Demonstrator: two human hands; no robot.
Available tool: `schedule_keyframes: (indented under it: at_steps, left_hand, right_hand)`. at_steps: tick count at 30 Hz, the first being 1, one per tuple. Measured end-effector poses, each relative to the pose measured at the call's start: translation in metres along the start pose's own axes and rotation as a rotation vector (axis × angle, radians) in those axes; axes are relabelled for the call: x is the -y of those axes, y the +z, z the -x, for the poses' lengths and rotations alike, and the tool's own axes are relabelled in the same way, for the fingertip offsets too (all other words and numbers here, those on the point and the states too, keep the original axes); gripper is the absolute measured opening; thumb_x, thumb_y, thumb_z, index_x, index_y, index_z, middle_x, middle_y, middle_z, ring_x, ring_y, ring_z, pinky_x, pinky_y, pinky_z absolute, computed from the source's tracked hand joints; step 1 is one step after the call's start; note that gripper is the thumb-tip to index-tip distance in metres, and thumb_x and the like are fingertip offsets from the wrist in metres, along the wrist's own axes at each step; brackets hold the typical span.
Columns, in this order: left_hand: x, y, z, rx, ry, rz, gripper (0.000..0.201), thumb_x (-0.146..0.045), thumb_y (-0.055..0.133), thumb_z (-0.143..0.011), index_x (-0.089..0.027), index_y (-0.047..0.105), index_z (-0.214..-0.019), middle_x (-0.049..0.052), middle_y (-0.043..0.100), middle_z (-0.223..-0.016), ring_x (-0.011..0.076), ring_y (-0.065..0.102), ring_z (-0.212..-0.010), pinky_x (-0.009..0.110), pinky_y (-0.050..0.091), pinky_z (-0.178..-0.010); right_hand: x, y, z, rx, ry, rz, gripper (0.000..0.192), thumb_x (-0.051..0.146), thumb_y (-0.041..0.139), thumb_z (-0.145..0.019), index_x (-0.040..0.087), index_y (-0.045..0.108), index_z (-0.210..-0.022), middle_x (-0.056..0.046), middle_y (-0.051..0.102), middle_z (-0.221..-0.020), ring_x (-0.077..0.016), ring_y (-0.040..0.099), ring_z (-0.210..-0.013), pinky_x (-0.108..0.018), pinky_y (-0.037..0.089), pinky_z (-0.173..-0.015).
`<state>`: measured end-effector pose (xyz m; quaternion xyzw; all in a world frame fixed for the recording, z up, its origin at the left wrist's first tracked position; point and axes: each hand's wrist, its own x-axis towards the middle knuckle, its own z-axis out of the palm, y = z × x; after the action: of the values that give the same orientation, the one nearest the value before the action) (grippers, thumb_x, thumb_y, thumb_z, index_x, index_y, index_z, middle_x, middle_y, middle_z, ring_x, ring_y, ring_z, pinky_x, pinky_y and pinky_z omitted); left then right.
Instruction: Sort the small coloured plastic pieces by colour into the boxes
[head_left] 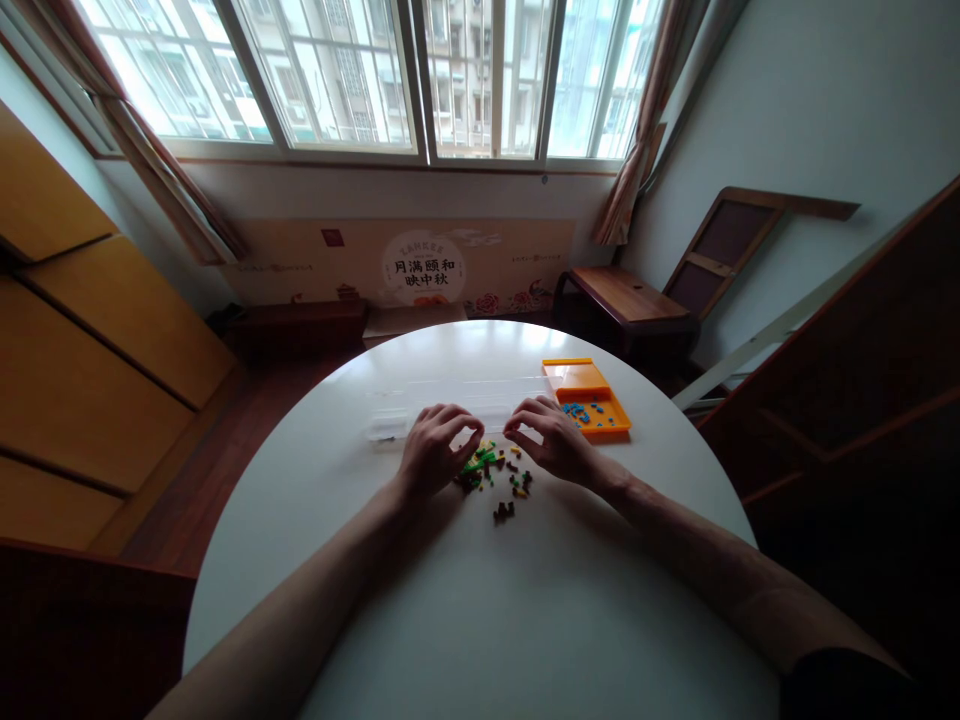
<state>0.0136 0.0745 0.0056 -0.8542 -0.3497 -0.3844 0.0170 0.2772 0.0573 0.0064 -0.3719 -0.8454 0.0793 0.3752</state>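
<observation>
My left hand [437,447] is above the white table with its thumb and fingertips pinched together. Facing it, my right hand [553,440] makes a similar pinch, a short gap apart. Whatever is between the fingertips is too small to make out. Below and between the hands lies a loose pile of small green, yellow and dark building bricks [484,461]. A dark brown brick cluster [504,513] sits nearer to me. Behind the hands lies a clear plastic box [465,392], partly covered by them.
An orange tray [611,437] with small blue pieces [577,411] stands just beyond my right hand. The round white table [480,620] has its far edge towards the window. A wooden chair [630,295] stands behind it on the right.
</observation>
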Motion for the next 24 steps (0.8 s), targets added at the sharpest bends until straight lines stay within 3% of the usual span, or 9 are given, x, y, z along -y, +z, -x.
schedule_keyframes:
  at_steps: [4,11,18,24]
  left_hand:
    - [0.000,0.001,0.000,0.031,0.022,0.008,0.012,-0.029,0.068,-0.106,-0.024,0.075,-0.098,0.004,0.079,-0.101,0.0219,0.070,-0.096,0.039,0.050,-0.093]
    - [0.000,-0.001,-0.002,-0.022,-0.104,-0.087,0.020,-0.035,0.065,-0.110,-0.024,0.077,-0.098,0.004,0.079,-0.101,0.0234,0.069,-0.095,0.041,0.047,-0.094]
    - [0.003,0.002,0.001,-0.071,-0.168,-0.103,0.019,-0.034,0.068,-0.109,-0.026,0.082,-0.100,0.003,0.081,-0.101,0.0236,0.070,-0.095,0.041,0.047,-0.093]
    - [0.001,-0.001,0.001,-0.088,-0.218,-0.087,0.019,-0.035,0.069,-0.107,-0.025,0.082,-0.099,0.003,0.082,-0.101,0.0236,0.071,-0.095,0.041,0.048,-0.094]
  right_hand:
    - [0.002,0.007,0.012,-0.059,0.008,-0.033,0.014,0.033,0.069,-0.110,0.023,0.074,-0.101,-0.006,0.075,-0.101,-0.0242,0.066,-0.099,-0.042,0.050,-0.098]
    - [0.003,0.010,0.013,-0.121,0.039,-0.079,0.008,0.027,0.069,-0.109,0.026,0.075,-0.104,-0.005,0.076,-0.105,-0.0247,0.067,-0.100,-0.041,0.053,-0.095]
    - [0.002,0.012,0.016,-0.190,0.056,0.056,0.003,0.028,0.076,-0.105,0.026,0.075,-0.102,-0.005,0.076,-0.103,-0.0269,0.066,-0.101,-0.042,0.053,-0.094]
    - [0.001,0.009,0.010,-0.188,0.067,0.099,0.009,0.026,0.070,-0.108,0.027,0.079,-0.106,-0.006,0.077,-0.104,-0.0266,0.066,-0.100,-0.042,0.053,-0.092]
